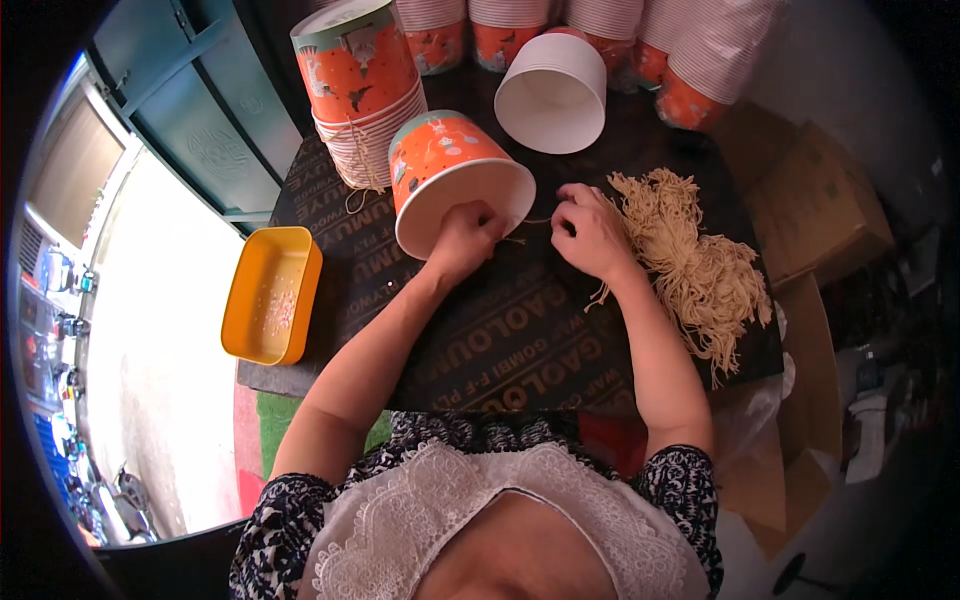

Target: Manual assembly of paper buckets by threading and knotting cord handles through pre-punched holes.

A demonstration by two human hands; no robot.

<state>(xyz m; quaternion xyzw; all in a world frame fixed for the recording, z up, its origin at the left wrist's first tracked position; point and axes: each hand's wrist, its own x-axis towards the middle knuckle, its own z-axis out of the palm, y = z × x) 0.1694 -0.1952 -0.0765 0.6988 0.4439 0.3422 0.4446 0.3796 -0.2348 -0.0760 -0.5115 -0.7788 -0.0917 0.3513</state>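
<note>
An orange patterned paper bucket lies tilted on the dark table, its white open mouth toward me. My left hand is at that mouth, fingers closed in a pinch near the lower rim. A thin beige cord shows between my two hands, and a short end sticks out by my left fingers. My right hand is closed, with fingers curled at the cord's other side. Close beside it lies a heap of beige cords. What exactly each set of fingertips pinches is partly hidden.
A yellow plastic box with small pale bits inside stands at the table's left edge. Behind are a stack of orange buckets, a white bucket and more nested stacks. Cardboard boxes stand at the right.
</note>
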